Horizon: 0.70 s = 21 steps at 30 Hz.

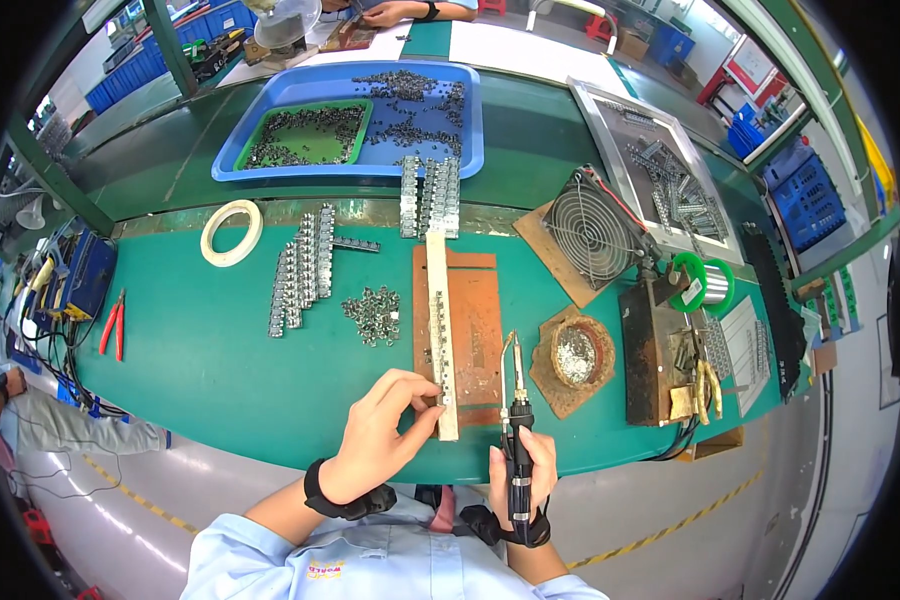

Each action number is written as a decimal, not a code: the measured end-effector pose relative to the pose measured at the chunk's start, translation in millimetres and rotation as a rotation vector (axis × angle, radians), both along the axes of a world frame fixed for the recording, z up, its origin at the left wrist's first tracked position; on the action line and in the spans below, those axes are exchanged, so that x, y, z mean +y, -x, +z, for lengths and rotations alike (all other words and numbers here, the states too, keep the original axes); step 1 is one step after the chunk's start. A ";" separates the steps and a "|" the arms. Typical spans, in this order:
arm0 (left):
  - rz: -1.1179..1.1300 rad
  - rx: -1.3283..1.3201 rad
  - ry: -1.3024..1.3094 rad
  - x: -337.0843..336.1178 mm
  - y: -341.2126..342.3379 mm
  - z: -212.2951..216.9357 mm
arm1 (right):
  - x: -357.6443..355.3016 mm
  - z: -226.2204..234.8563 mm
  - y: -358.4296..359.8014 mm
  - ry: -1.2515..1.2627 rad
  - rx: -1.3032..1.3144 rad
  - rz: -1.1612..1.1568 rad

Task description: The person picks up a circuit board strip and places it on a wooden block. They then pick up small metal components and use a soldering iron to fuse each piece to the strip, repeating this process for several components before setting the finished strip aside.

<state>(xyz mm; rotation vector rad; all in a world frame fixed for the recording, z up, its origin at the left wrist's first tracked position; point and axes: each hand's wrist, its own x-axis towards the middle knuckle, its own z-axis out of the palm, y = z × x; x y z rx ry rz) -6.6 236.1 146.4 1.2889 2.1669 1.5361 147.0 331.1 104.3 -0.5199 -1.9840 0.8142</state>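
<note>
My left hand (pixel 380 435) is closed in a pinch at the near end of a long pale strip (pixel 437 300), its fingertips on a small metal part (pixel 443 398). Along the strip runs a row of similar small parts. Beneath it lies a reddish-brown board (pixel 475 340). A soldering iron (pixel 519 450) with a black handle is gripped in my right hand (pixel 542 468), tip pointing away from me. A thin metal tube runs beside its tip. Left of the board is a heap of small metal parts (pixel 372 316), with stacked metal strips (pixel 305 265) beyond.
Behind stands a blue tray (pixel 225 150) with a green tray (pixel 360 150) inside. To the right are a fan (pixel 590 230), a round solder pot (pixel 575 355), a solder wire spool (pixel 715 285) and a metal box (pixel 645 360). Left lie a tape roll (pixel 210 240) and red-handled pliers (pixel 112 328).
</note>
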 end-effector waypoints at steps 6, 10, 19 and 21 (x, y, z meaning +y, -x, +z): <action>0.020 -0.009 -0.021 0.5 -2.2 -0.3 | -0.1 1.1 0.3 -0.007 0.014 -0.004; 0.016 -0.044 -0.042 0.6 -2.1 -1.1 | 0.8 1.4 2.6 -0.047 0.049 -0.030; 0.019 -0.059 -0.035 -0.2 -0.7 -3.3 | 0.4 1.4 3.8 -0.056 0.048 -0.039; 0.019 -0.060 -0.036 -0.3 -0.5 -3.8 | 0.6 1.4 3.9 -0.065 0.042 -0.038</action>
